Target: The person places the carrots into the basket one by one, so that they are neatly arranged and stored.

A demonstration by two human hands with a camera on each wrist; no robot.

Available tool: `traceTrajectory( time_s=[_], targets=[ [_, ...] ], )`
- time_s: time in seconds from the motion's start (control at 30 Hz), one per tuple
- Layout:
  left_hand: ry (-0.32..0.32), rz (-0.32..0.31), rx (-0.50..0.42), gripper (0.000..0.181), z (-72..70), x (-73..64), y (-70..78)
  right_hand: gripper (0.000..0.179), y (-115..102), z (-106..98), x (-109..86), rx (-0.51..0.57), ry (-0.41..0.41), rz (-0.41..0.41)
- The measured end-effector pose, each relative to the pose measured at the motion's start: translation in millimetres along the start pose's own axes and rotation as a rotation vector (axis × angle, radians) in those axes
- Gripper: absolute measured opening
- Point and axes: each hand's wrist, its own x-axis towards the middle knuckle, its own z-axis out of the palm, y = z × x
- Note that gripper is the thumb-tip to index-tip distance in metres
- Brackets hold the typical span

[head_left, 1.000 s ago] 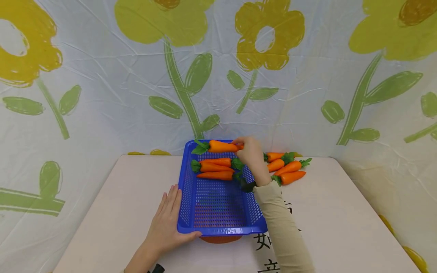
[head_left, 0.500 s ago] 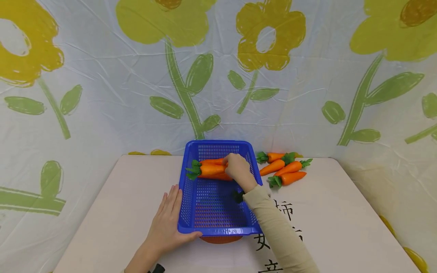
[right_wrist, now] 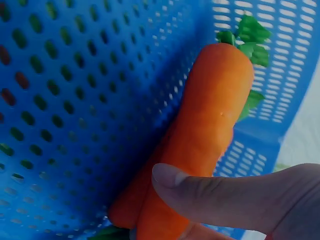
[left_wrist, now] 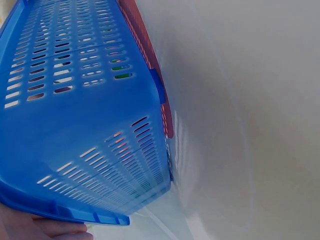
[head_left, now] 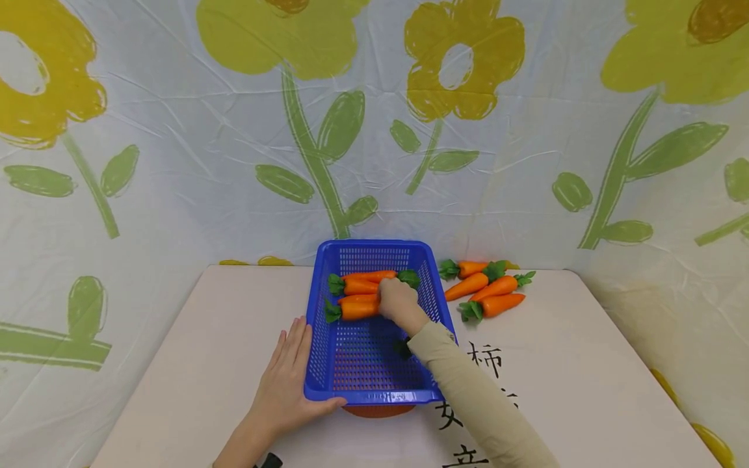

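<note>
My right hand (head_left: 401, 303) reaches down inside a blue plastic basket (head_left: 383, 395) and grips a carrot (head_left: 358, 311) by its narrow end. That carrot's leafy top points left, and it lies alongside other carrots (head_left: 364, 284) in the basket. In the right wrist view the thumb (right_wrist: 215, 192) presses on the carrot (right_wrist: 215, 100), close over another carrot beneath it. My left hand (head_left: 285, 380) rests against the basket's near left corner, fingers straight along the left side and thumb along the front rim. The left wrist view shows its fingers (left_wrist: 55, 227) at the rim.
Several more carrots (head_left: 497, 303) lie on the white table to the right of the basket. A reddish-brown thing (head_left: 378, 410) shows under the basket's front edge. Black characters (head_left: 486, 359) mark the table at the right. A flowered sheet (head_left: 497, 182) hangs behind.
My right hand has brought the carrot from over the basket's far rim down and toward me, into the basket beside the other carrots. The left hand has stayed at the corner.
</note>
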Motion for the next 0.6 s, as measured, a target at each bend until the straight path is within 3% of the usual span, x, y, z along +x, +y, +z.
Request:
traceTrajectory(
  time_s=[0.3, 0.6],
  targets=[
    [0.020, 0.010, -0.008, 0.126, 0.7, -0.1, -0.4, 0.004, -2.4, 13.0, 1.3, -0.104, 0.036, -0.007],
    [0.014, 0.008, -0.003, 0.126, 1.3, -0.6, -0.5, 0.006, -3.4, 14.2, 0.7, -0.133, 0.052, -0.005]
  ],
)
